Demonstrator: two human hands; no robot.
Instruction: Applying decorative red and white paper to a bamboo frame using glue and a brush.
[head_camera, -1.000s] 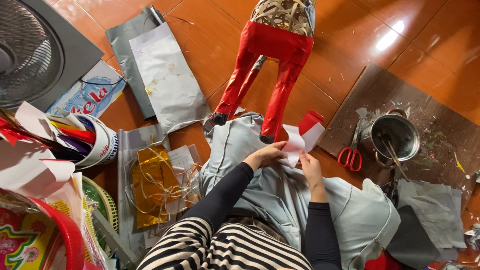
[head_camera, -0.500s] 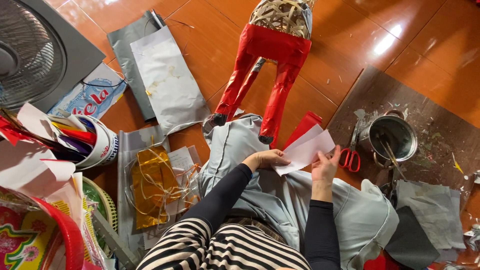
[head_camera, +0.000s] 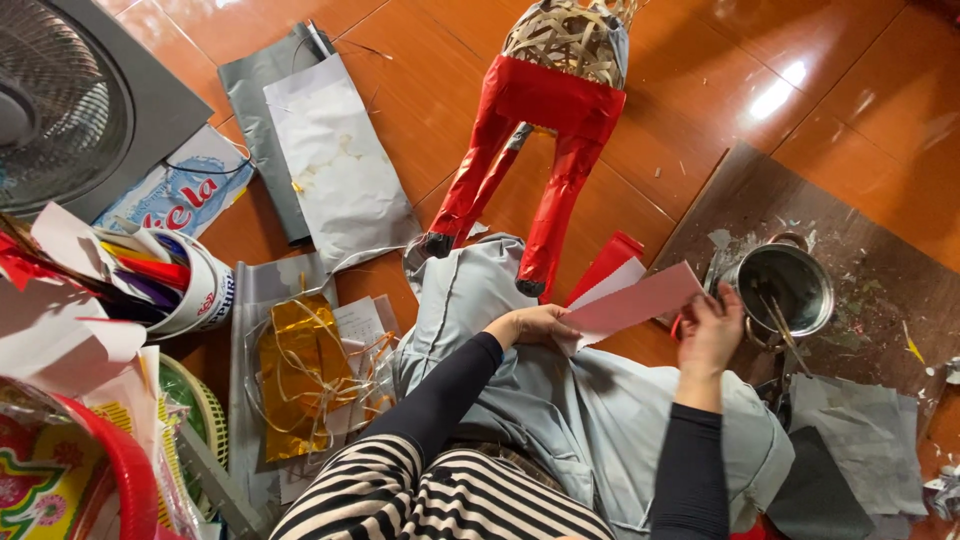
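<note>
Woven figure (head_camera: 563, 40): its top runs past the upper edge; only the wicker body and red-wrapped legs show.
Fan (head_camera: 55, 105): cut by the left edge, its grille blurred.
Red basin (head_camera: 110, 470): lower left corner, mostly out of frame.
Scissors (head_camera: 678, 326): almost wholly hidden behind the pale sheet (head_camera: 632, 300) and the right hand (head_camera: 708, 335); only a red sliver shows.
Right hand's grip: fingertips lie behind the sheet's edge, so the pinch itself is unseen.
Left hand (head_camera: 528, 325): fingertips tucked under the sheet.
Pot (head_camera: 783, 287): contents too dim to tell, thin sticks aside.
Grey scraps (head_camera: 860, 450): trail past the right and bottom edges.
</note>
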